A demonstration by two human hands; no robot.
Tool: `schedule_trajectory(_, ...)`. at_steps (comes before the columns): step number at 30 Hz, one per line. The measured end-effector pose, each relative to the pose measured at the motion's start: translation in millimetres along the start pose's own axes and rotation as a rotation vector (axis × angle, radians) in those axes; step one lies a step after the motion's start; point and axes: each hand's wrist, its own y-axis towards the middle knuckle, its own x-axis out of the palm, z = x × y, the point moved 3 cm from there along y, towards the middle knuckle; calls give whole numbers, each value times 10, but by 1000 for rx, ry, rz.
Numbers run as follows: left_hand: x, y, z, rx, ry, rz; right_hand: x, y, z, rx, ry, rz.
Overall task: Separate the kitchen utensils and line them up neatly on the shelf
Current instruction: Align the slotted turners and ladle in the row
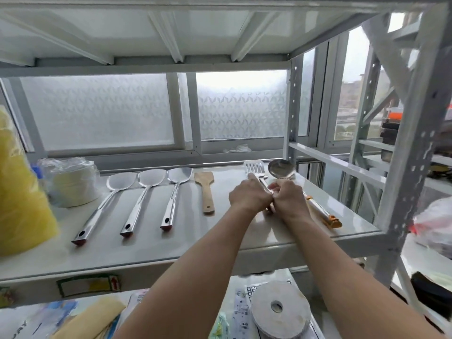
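Three steel spatulas point(137, 201) lie side by side on the white shelf point(146, 243), blades toward the window. To their right lies a small wooden spatula point(206, 192). Further right, a slotted turner point(254, 168) and a steel ladle point(281, 169) with an orange-tipped handle point(330, 220) lie close together. My left hand point(249, 195) grips the slotted turner's handle, index finger stretched along it. My right hand point(288, 196), fingers curled, sits over the ladle's handle, touching the left hand. The turner's lower handle is hidden under my hands.
A yellow plastic bag point(22, 192) and a wrapped stack of white plates point(71, 182) stand at the shelf's left end. A grey upright post point(411, 152) bounds the right front corner. A tape roll point(278, 309) and papers lie on the shelf below.
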Motion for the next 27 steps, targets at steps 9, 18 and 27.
schedule_trajectory(9, -41, -47, -23, -3, 130, 57, 111, 9, 54, -27, -116, -78)
schedule_trajectory(18, -191, -130, -259, -53, 169, 38, 129, 5, 11, -45, -188, -81)
schedule_trajectory(27, -211, -105, -251, -7, 348, 30, 126, -16, -3, -68, -193, -67)
